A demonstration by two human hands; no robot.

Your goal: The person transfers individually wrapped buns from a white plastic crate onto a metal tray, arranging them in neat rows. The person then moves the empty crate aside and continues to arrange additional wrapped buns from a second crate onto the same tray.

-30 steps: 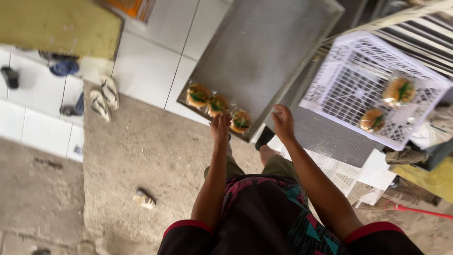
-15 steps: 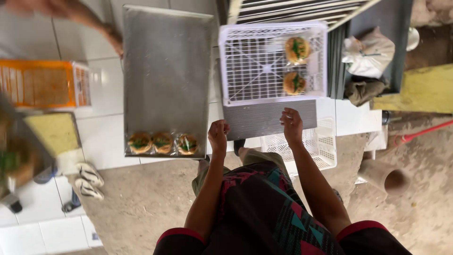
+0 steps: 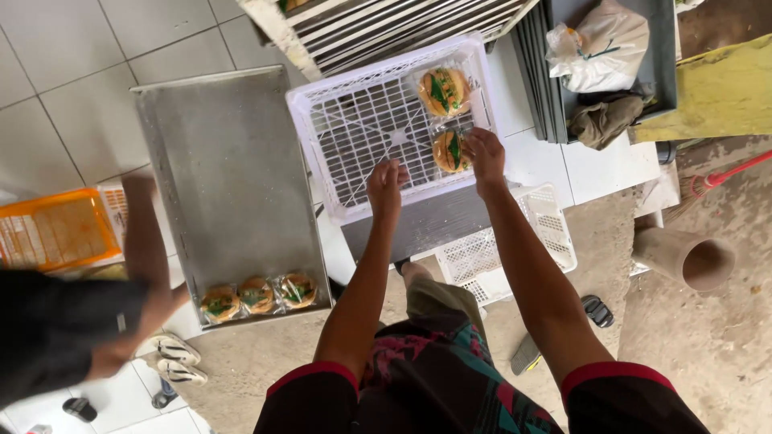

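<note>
White crate (image 3: pixel 366 128); right hand (image 3: pixel 486 157) part-hides wrapped bun (image 3: pixel 449 150).

The co-worker (image 3: pixel 72 337) at the left was blurred and cut off by the frame's edge; the stacked trays (image 3: pixel 386 24) were cropped by the top edge; part of the lower wrapped bun (image 3: pixel 450 150) was hidden behind the right hand (image 3: pixel 485 157); the fingertips of the left hand (image 3: pixel 386 185) could not be made out against the white crate (image 3: pixel 354 120); the orange crate (image 3: pixel 52 229) was partly covered by the co-worker's arm.
</note>
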